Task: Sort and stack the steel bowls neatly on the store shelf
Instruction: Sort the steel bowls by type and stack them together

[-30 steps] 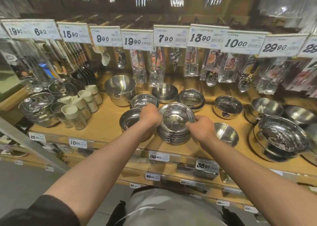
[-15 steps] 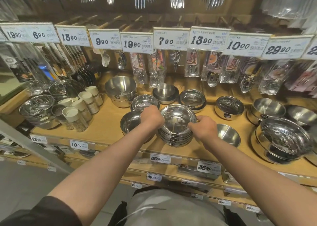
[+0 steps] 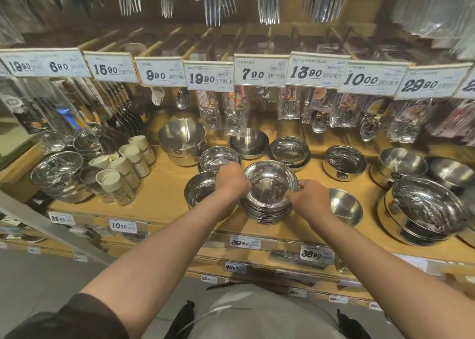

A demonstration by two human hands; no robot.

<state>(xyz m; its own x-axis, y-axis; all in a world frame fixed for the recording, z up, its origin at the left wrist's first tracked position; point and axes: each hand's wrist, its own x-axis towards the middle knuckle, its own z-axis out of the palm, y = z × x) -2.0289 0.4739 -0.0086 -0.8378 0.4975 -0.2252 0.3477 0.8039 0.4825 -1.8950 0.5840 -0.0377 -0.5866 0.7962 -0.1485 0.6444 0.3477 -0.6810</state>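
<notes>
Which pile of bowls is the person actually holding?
The front-centre stack of shallow bowls: the left hand and right hand grip its top rim on either side. Every other bowl sits untouched.

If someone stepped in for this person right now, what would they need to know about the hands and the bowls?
Left hand: grip on the left rim of the stack of bowls.
Right hand: grip on the stack's right rim.
The stack sits near the front of the shelf, between a single bowl on its left and a loose bowl on its right.
Done: several bowls nested together.
Left: square up the stack, then likely sort the loose bowls beside it.
</notes>
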